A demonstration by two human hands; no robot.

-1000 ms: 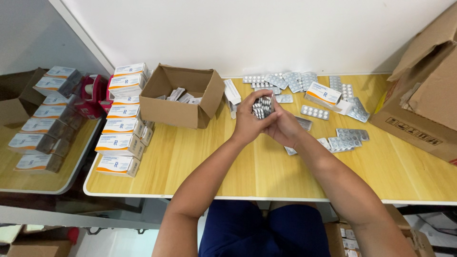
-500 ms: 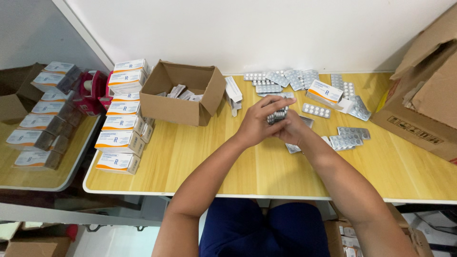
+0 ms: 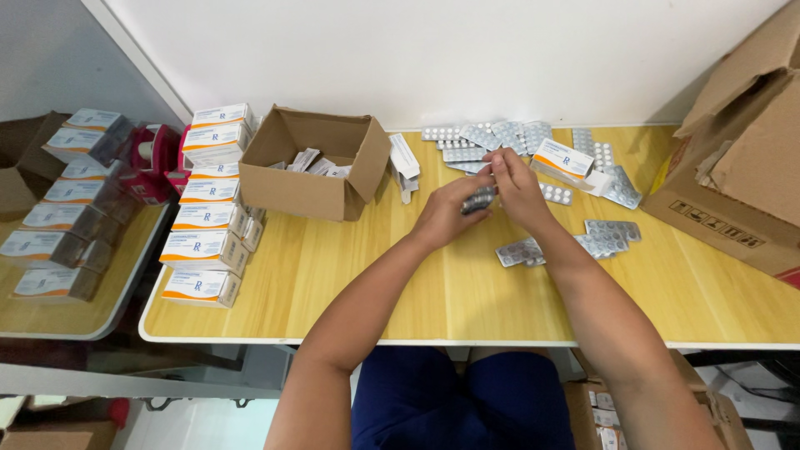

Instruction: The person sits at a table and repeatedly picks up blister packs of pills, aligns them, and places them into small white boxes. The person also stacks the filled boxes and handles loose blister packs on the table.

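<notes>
Our left hand point(image 3: 446, 212) is curled shut around a small stack of blister packs point(image 3: 479, 198), silver foil strips held just above the desk point(image 3: 375, 275). Our right hand point(image 3: 515, 185) meets it from the other side, thumb and fingertips pinched on the top end of the same stack. The two hands touch at the stack.

Landmark: the open brown carton point(image 3: 312, 162) standing on the desk.

- The stack and both hands sit to the right of the carton, near it but apart.
- Inside the carton lie some folded paper leaflets point(image 3: 312, 162); how many we cannot tell.
- Just right of the carton, a flattened white box point(image 3: 405, 157) leans on the desk.
- Farther right of the carton, along the wall, a spread of loose blister strips point(image 3: 492, 137), and beyond them a white-and-orange medicine box point(image 3: 564, 160) lying on more strips.
- Right of the carton and nearer to us than the hands, another small heap of strips point(image 3: 518, 252) lies flat, with a further heap point(image 3: 608, 235) beside it.
- Left of the carton, touching or almost touching it, a column of white-and-orange boxes point(image 3: 204, 225) stacked along the desk edge.
- Well left of the carton, on a lower side table point(image 3: 75, 321), more such boxes point(image 3: 58, 208) and a pink tape dispenser point(image 3: 154, 158).
- Far right of the carton, a large cardboard box point(image 3: 742, 167) at the desk end.
</notes>
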